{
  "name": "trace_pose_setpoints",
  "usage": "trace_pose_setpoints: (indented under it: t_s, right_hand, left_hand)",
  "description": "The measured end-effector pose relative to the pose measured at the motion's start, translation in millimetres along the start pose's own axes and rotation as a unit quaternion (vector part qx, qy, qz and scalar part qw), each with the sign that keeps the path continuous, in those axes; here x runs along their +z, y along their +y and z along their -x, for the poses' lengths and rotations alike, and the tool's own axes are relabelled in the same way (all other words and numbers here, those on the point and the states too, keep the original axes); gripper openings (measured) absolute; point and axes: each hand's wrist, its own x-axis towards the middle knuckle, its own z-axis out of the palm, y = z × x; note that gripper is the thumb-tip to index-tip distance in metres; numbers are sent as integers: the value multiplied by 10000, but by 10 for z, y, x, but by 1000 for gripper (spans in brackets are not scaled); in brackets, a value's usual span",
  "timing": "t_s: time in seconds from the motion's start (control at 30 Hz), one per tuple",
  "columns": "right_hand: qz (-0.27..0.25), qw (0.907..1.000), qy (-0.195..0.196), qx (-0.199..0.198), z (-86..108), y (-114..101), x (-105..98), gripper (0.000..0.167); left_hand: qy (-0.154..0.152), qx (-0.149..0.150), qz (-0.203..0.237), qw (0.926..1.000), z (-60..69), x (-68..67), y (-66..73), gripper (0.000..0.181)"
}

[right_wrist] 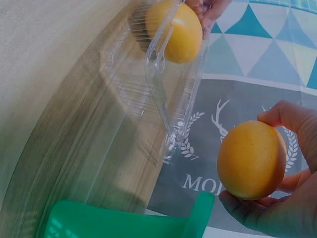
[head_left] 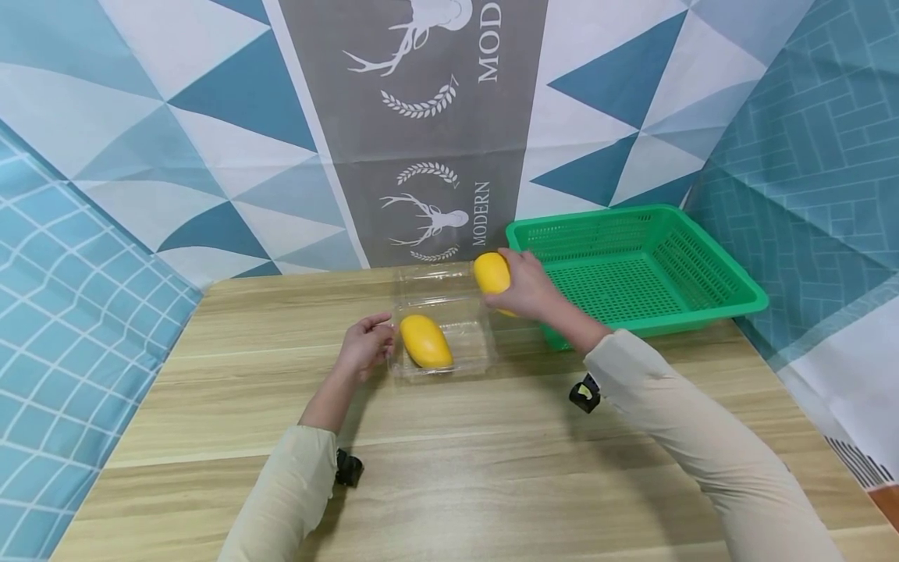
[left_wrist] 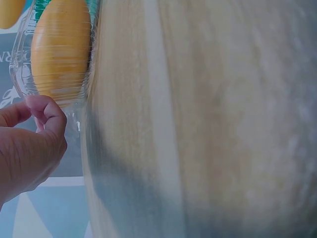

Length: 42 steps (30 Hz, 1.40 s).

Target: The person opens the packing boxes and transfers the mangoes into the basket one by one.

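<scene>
One yellow mango [head_left: 425,341] lies in the left part of a clear plastic box [head_left: 469,343] whose lid stands open behind it. My left hand [head_left: 368,343] pinches the box's left edge with thumb and finger; the left wrist view shows this hand [left_wrist: 34,144] at the box's rim, beside the mango [left_wrist: 61,47]. My right hand [head_left: 527,287] holds a second yellow mango [head_left: 492,273] above the box's back right, near the green basket. In the right wrist view the thumb and fingers of that hand [right_wrist: 282,183] grip the mango [right_wrist: 251,159], apart from the box [right_wrist: 133,94].
A green plastic basket [head_left: 635,285] with slotted walls stands at the back right of the wooden table [head_left: 449,484]. Patterned cloth [head_left: 435,133] hangs behind the table and at both sides.
</scene>
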Motion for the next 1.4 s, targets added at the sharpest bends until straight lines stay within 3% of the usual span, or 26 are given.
trace_pose_setpoints:
  t_s: [1.4]
  right_hand:
    - [-77, 9997, 151, 181, -3, 104, -175, 85]
  left_hand:
    - [20, 21, -39, 10000, 6, 15, 8, 48]
